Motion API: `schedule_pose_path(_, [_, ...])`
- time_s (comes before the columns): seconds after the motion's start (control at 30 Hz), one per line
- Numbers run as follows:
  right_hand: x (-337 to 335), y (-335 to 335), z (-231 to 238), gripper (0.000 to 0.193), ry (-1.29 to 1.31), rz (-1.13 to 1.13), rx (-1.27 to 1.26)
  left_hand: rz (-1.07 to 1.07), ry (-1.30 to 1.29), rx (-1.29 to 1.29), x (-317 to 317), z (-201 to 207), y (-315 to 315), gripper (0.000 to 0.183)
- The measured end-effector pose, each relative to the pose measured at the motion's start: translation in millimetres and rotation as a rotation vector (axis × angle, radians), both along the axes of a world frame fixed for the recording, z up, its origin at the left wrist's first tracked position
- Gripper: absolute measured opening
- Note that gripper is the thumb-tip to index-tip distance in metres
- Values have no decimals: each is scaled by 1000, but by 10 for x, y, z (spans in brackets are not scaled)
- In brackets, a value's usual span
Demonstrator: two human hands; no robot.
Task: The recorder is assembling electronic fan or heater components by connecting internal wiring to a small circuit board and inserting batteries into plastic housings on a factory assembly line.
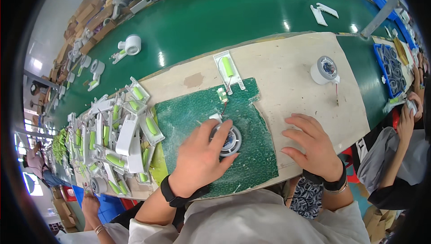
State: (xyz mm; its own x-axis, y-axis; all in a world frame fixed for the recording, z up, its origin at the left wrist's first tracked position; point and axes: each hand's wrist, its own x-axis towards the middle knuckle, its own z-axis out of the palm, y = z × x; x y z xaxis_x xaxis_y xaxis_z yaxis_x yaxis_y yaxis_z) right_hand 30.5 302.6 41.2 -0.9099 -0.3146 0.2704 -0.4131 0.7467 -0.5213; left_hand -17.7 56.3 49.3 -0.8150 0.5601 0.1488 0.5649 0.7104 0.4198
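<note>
My left hand (197, 156) is closed over a round white fan housing (235, 141) on the green mat (251, 163), its fingers and thumb against the rim. The hand hides the housing's left part. Wires run from it to a small green circuit board (222, 95) just beyond. That board is wired to a white handle half (219, 64) holding a light green battery (227, 67). To the right, my right hand (312, 145) hovers by the mat's edge, fingers apart and nothing in them. Beyond it stands another white fan housing (324, 70) with a wire hanging from its side.
At the left lies a heap of white handle halves (128, 140) with green batteries. A green conveyor belt (215, 15) crosses behind the board, carrying fan assemblies (131, 45) and loose white parts (318, 15). A blue crate (390, 68) of grey rings stands right, near a co-worker's hands (408, 118).
</note>
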Motion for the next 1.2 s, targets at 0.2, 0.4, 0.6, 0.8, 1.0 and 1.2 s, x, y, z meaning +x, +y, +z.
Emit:
schedule_pose_path(0.2, [-94,-94,76,31,-60,52,35,-33,-22,37,-62,-66,-21,60])
schedule_pose_path(0.4, [-485,-133,389,33,-103,188,226,-69,-102,92,-134,-106,-91,61])
schedule_pose_path(0.6, [-1156,-374,298,35,72,229,481,-59,-194,176,-184,-149,-175,64])
schedule_pose_path(0.8, [-1855,-510,-177,35,348,312,481,-216,-110,121,-200,-103,-198,61])
schedule_pose_path(1.0, [-1645,-265,-113,25,330,288,508,-143,-95,129,-202,-118,-221,61])
schedule_pose_path(1.2, [-1193,-176,-42,26,113,82,395,54,-11,68,-191,46,-279,61])
